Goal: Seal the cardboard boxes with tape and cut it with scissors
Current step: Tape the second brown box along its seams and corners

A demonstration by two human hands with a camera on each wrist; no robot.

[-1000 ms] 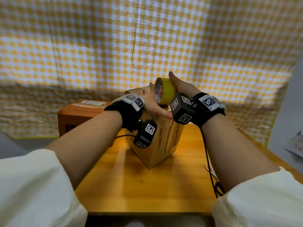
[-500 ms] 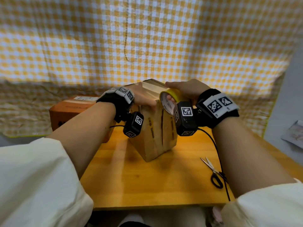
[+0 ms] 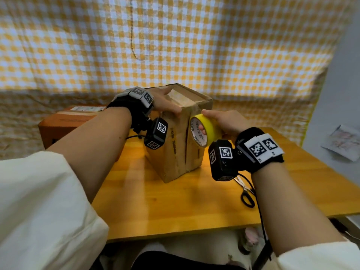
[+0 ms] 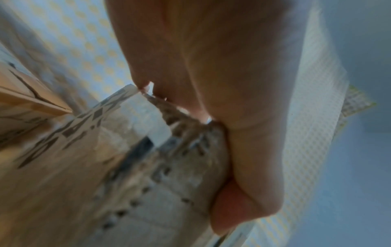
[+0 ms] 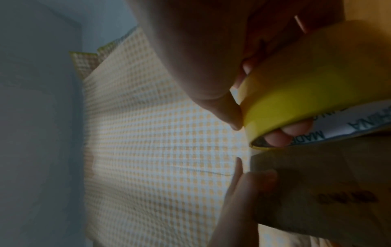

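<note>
A wooden table [image 3: 194, 207] carries a tall cardboard box [image 3: 175, 152] at its middle, with an orange box [image 3: 64, 121] behind to the left. The left hand [image 3: 165, 102] lies flat over the tall box's top, fingers straight. The right hand [image 3: 224, 121] grips a yellow tape roll [image 3: 202, 131] against the box's front, fingers through its core. Black-handled scissors [image 3: 245, 191] lie on the table near the right wrist.

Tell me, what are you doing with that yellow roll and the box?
A person is taping a box shut. The left hand rests on top of the box. The right hand holds the tape roll against the box's front side, fingers through its hole. The scissors lie untouched on the table. Another box sits behind on the left.
</note>
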